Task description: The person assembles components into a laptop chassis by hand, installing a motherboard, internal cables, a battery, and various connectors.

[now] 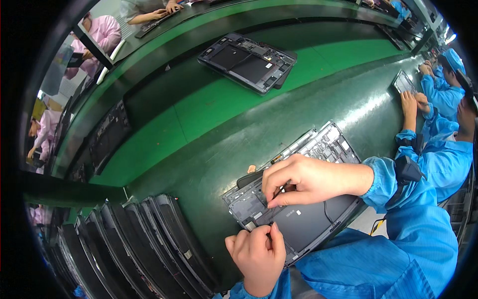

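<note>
An opened tablet lies on the dark green bench in front of me, its black battery and circuit board exposed. My right hand reaches over the middle of it, thumb and fingers pinched. A thin dark piece shows between those fingers; its kind cannot be made out. At the tablet's near left edge my left hand is closed, thumb against curled fingers. What it may hold is hidden. A black cable runs over the battery's right side. Beyond my right hand, more tablet parts lie against the far edge.
Several dark tablet housings stand in a row at the left. Another opened tablet rests on the green conveyor belt, and a dark panel lies farther left. To the right, a co-worker in blue handles a tablet.
</note>
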A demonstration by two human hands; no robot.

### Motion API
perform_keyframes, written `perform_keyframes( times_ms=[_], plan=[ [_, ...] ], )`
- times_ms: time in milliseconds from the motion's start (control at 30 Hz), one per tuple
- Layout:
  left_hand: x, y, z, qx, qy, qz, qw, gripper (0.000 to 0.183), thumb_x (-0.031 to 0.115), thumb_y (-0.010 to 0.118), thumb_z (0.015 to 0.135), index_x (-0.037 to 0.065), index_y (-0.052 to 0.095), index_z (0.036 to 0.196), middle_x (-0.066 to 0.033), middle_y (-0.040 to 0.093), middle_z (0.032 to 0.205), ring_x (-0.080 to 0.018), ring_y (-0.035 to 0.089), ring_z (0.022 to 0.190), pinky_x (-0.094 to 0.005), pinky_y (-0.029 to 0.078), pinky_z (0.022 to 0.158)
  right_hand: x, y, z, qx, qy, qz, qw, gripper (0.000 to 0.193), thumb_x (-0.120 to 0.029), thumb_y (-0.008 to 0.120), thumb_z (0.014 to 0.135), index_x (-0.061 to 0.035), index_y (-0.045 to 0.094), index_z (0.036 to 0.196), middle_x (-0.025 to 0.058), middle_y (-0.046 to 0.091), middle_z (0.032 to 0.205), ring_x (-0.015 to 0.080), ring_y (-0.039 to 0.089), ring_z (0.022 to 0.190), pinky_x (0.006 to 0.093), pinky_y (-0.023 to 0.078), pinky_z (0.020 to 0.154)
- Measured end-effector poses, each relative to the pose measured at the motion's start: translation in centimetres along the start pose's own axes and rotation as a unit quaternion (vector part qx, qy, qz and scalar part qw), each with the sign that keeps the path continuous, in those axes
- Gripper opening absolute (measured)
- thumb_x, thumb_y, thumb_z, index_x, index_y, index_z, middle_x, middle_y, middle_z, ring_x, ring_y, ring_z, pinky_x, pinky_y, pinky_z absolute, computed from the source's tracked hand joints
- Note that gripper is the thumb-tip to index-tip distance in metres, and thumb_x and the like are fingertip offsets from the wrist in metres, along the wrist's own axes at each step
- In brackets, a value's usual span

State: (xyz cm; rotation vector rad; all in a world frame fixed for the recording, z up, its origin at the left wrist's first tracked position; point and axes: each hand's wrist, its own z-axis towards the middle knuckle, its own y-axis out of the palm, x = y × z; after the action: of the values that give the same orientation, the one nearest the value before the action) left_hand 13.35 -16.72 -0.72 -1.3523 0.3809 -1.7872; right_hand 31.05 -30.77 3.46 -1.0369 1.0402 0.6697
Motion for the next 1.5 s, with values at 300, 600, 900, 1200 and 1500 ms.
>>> perform_keyframes(
  times_ms=[300,600,900,1200,1500],
  plan=[
    [-0.6,0.2,-0.5,-0.001,0.071,0.043,0.997,0.027,0.009,0.073,0.085,0.001,0.073,0.111,-0.0006,0.047,0.059,-0.0216,0.047,0.058,-0.0392,0.038,0.064,0.0,-0.1,-0.1,-0.016,-0.005,-0.01,1.0,0.008,-0.004,0.073,0.09,0.0018,0.068,0.091,0.0108,0.067,0.091,0.0262,0.067,0.085,0.0357,0.053,0.072],
    [0.6,-0.7,-0.5,-0.043,0.074,0.138,0.987,0.031,0.007,0.073,0.085,0.0,0.073,0.115,-0.002,0.048,0.062,-0.0214,0.049,0.06,-0.0387,0.037,0.064,0.1,0.1,0.0,-0.063,-0.057,-0.071,0.994,0.01,-0.004,0.073,0.091,0.0025,0.065,0.091,0.0129,0.064,0.093,0.0309,0.065,0.084,0.0391,0.053,0.075],
    [0.5,-1.5,-1.6,-0.075,0.003,0.055,0.996,0.048,0.009,0.065,0.088,-0.003,0.059,0.134,-0.0141,0.066,0.103,-0.0323,0.062,0.089,-0.0423,0.049,0.08,0.3,-0.4,0.1,0.036,-0.02,0.075,0.996,0.01,-0.005,0.072,0.093,0.0026,0.065,0.094,0.0095,0.067,0.094,0.0152,0.068,0.089,0.0274,0.057,0.074],
    [1.6,-1.8,1.0,-0.051,-0.083,0.025,0.995,0.007,0.005,0.069,0.087,0.004,0.064,0.084,-0.0051,0.059,0.066,-0.0209,0.054,0.06,-0.036,0.04,0.072,-1.8,-1.8,1.6,-0.104,-0.045,-0.139,0.984,0.017,-0.006,0.068,0.085,0.0043,0.066,0.097,0.0171,0.067,0.083,0.0379,0.068,0.083,0.0434,0.054,0.071],
    [1.0,-0.4,1.2,0.023,-0.06,0.044,0.997,0.022,0.008,0.075,0.083,0.011,0.055,0.072,0.0005,0.05,0.051,-0.0205,0.05,0.046,-0.0365,0.034,0.062,-2.9,-1.2,3.3,-0.185,0.06,-0.248,0.949,0.014,-0.007,0.074,0.08,0.004,0.068,0.086,0.018,0.066,0.087,0.038,0.067,0.083,0.0471,0.053,0.07]
  ],
)
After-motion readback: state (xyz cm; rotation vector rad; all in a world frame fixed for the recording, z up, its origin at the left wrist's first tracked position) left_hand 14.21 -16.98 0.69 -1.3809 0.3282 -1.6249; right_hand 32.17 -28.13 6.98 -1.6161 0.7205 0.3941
